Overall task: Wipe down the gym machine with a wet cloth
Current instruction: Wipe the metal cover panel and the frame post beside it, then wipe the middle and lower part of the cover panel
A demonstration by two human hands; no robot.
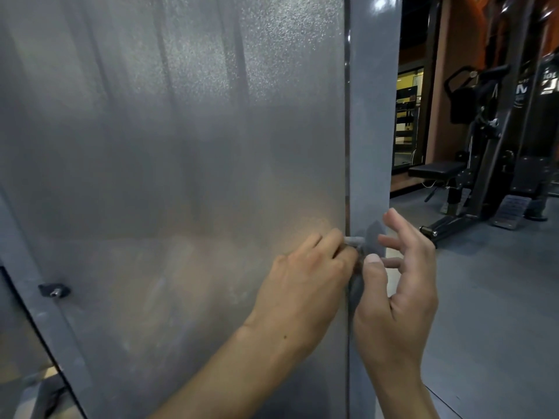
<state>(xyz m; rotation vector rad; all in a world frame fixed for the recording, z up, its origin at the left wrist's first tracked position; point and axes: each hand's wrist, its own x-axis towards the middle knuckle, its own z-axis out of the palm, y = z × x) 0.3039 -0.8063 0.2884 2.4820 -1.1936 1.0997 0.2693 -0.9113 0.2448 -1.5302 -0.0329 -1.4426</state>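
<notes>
Both hands meet at the seam between the gym machine's frosted grey shroud panel (pixel 169 164) and its painted steel upright (pixel 373 116). The left hand (pixel 305 285) has a narrow grip, fingers curled on a small grey bolt (pixel 354 240) projecting at the seam. Just right of that grip, the right hand (pixel 399 285) pinches a dark tab (pixel 375 237) between thumb and fingers. No cloth can be made out.

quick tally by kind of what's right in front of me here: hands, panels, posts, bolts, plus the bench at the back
Bare hands: 2, left hand and right hand
Frosted grey translucent panel: 1
Grey painted metal upright post: 1
Small bolt in a black bracket: 1
Black padded bench: 1
Total: 6
</notes>
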